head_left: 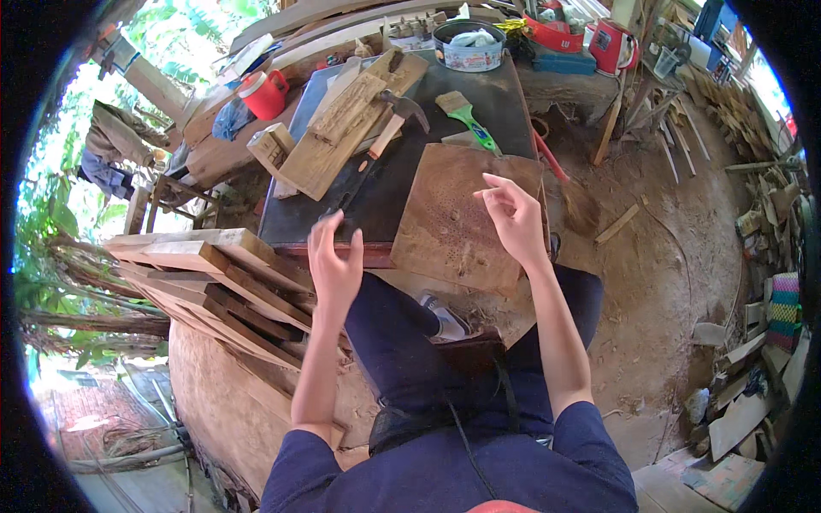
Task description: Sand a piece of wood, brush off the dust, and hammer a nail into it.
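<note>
My left hand [336,263] is raised at the near left edge of a dark-topped table [393,192], fingers loosely bent and thumb apart, with nothing in it. A thin dark tool [353,186] lies just beyond its fingertips; its kind is unclear. My right hand [517,221] hovers over the right part of a square brown board [440,214], its fingers curled but apart and no object visible in them. The board overhangs the table's near edge. Farther back lie a claw hammer [389,135] with a wooden handle and a green-handled paintbrush [468,120].
Wooden planks [329,154] are piled on the table's left side. A round tin [469,53] stands at the back, with red mugs [263,94] to its left and right. Stacked timber [205,256] sits by my left arm. A broom [580,205] leans at the right.
</note>
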